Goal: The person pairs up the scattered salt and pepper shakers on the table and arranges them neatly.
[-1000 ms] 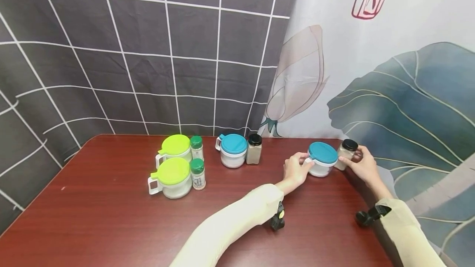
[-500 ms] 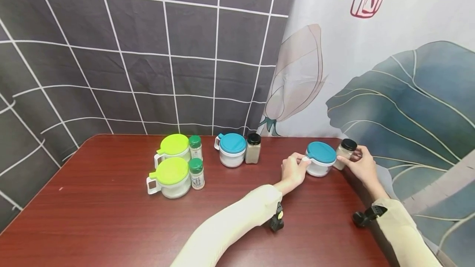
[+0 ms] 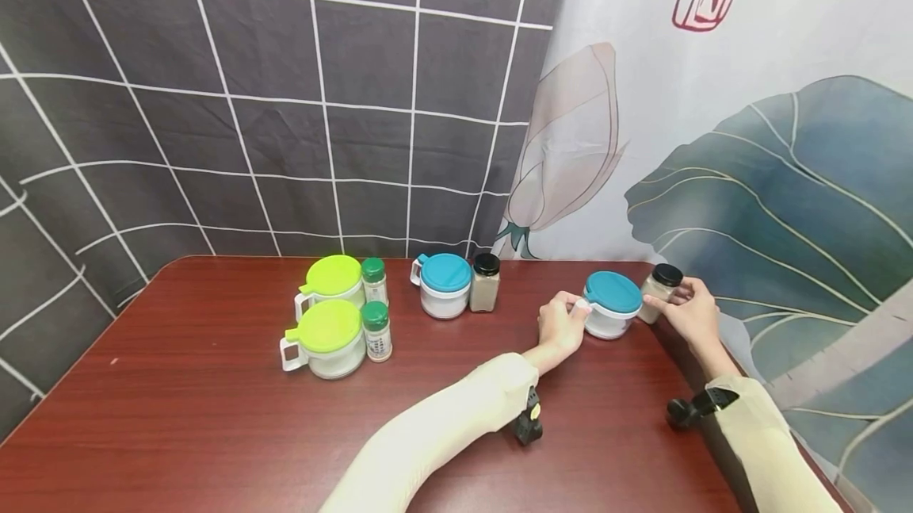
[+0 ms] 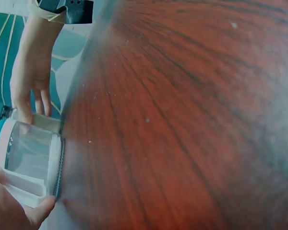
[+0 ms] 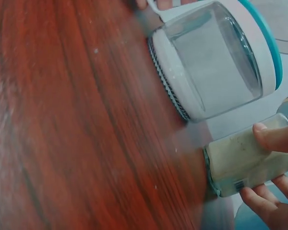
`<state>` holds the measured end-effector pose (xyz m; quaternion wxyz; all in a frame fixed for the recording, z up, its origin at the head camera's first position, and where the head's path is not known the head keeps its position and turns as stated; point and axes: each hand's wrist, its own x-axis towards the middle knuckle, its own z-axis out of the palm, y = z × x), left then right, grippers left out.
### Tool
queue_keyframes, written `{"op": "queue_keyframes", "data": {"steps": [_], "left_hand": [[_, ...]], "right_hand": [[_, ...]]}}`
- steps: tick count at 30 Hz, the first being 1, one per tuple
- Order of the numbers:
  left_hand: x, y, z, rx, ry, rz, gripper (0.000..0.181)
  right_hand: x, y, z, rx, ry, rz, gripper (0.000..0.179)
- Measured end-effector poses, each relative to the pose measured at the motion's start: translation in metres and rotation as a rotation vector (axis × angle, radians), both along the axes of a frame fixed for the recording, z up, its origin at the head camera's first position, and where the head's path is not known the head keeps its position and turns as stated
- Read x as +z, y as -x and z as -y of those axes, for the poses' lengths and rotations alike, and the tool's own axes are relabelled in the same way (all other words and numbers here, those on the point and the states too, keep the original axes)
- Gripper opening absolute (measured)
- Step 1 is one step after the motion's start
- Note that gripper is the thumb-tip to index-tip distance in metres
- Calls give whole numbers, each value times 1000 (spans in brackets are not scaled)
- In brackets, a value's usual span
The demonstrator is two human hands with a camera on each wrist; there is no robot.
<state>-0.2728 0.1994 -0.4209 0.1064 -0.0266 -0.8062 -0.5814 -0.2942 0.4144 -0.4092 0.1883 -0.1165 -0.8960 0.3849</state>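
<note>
At the table's right end, in the head view, my left hand (image 3: 561, 326) grips the white handle of a glass seasoning pot (image 3: 609, 323) with a blue lid. The left wrist view shows its thumb (image 4: 41, 211) low by the pot's base. Just to the right, my right hand (image 3: 695, 313) holds a square spice jar (image 3: 653, 299) with a black cap and pale contents. The right wrist view has the thumb (image 5: 273, 138) on one side of the spice jar and fingers on the other. Pot and spice jar stand side by side.
Another blue-lidded pot (image 3: 445, 291) and black-capped jar (image 3: 485, 287) stand mid-table at the back. Left of them are two green-lidded pots (image 3: 332, 275) beside two green-capped shakers (image 3: 377, 332). A grey grid curtain (image 3: 285, 101) and a floral curtain (image 3: 642, 101) border the brown table (image 3: 214, 434).
The head view has shifted slightly. My right forearm has moved a little to the left. Both hands stay on the same pot and spice jar.
</note>
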Motion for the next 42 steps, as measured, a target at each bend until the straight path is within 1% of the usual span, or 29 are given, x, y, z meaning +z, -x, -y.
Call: {"op": "queue_keyframes", "data": {"steps": [4,8,12,18,21,24,29,34,42], "left_hand": [[6,1,3,-8,20,42,9],[12,2,6,-16,36,79,8],[13,2,9,-25,30,97,8],[13,0,12,-40,8,90,8],[15,0,12,-48,7,76,9],[17,0,13,-50,9,70,9],[18,-3,16,-47,21,73,8],[19,-5,21,-43,44,73,9],[20,-7,29,-50,47,87,9]], "right_hand": [[1,2,1,-26,9,17,68],[1,2,1,-32,17,22,69],[2,0,3,-27,15,15,69],[5,-4,8,-26,26,5,66],[8,-6,10,-19,47,-20,64],[10,-7,12,-6,46,-41,62],[14,-12,17,18,8,-38,61],[14,-15,18,39,-17,-40,60],[12,-19,19,72,-43,-77,59]]}}
